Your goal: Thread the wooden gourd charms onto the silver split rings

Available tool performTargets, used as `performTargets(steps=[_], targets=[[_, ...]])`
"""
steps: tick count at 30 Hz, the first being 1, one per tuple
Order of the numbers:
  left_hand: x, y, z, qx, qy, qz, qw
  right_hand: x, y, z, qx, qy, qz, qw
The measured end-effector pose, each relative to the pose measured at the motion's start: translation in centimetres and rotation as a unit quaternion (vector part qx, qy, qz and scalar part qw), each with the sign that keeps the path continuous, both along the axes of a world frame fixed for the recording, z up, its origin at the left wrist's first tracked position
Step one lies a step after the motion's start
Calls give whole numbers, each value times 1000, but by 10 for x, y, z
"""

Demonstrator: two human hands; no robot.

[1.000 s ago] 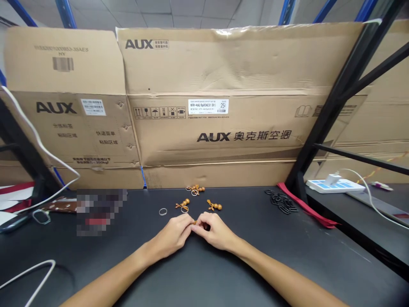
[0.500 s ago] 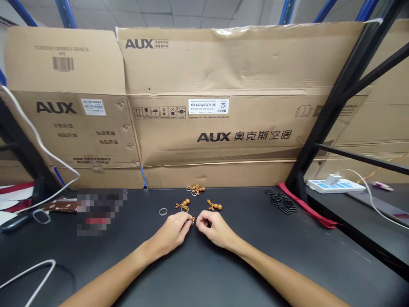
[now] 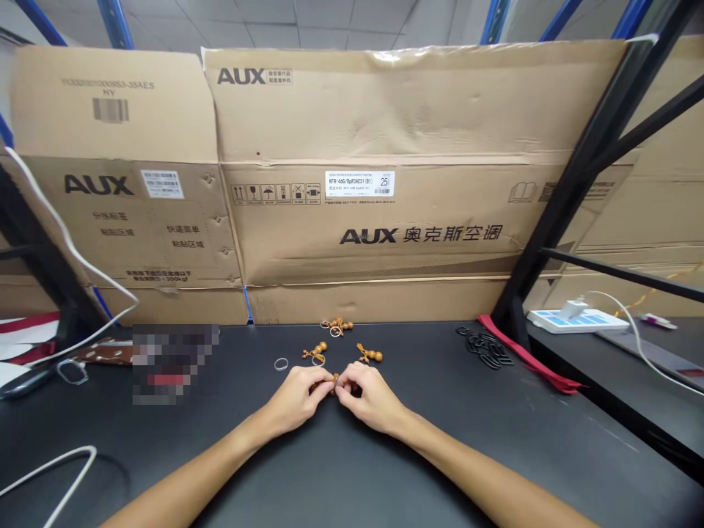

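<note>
Both hands meet over the black tabletop (image 3: 385, 469). My left hand (image 3: 297, 396) and my right hand (image 3: 368, 396) pinch fingertips together on a small brown wooden gourd charm (image 3: 334, 380) held between them. Just beyond the hands lie more brown gourd charms: one with a ring (image 3: 315, 353), one at the right (image 3: 369, 355), and a farther one (image 3: 336, 325). A loose metal key ring (image 3: 281, 364) lies to the left of them.
Large AUX cardboard boxes (image 3: 385, 183) stand along the table's back edge. A pile of black rings (image 3: 487, 346) and a red strap (image 3: 528, 356) lie at the right by a black frame post (image 3: 572, 176). White cables (image 3: 49, 469) and a blurred patch are at the left.
Half a second ago the hands were slightly apart with the charm in the left fingers; now the right hand has closed in and both pinch it again.
</note>
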State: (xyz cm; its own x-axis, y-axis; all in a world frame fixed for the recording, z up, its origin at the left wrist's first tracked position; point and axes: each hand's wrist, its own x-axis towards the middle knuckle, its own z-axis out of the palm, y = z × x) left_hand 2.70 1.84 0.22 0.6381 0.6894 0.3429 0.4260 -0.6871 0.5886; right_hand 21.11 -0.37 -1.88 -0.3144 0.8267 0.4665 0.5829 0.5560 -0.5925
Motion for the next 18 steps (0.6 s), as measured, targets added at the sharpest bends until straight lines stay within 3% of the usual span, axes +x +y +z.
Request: performTargets(steps=[7,18], targets=[[1,-2,0,2,2,1,1000,-3,0,-4,64,-46,-39,996],[5,-2,-4,19,-14,68,997,-2,1,-5,108,-81,-12,991]])
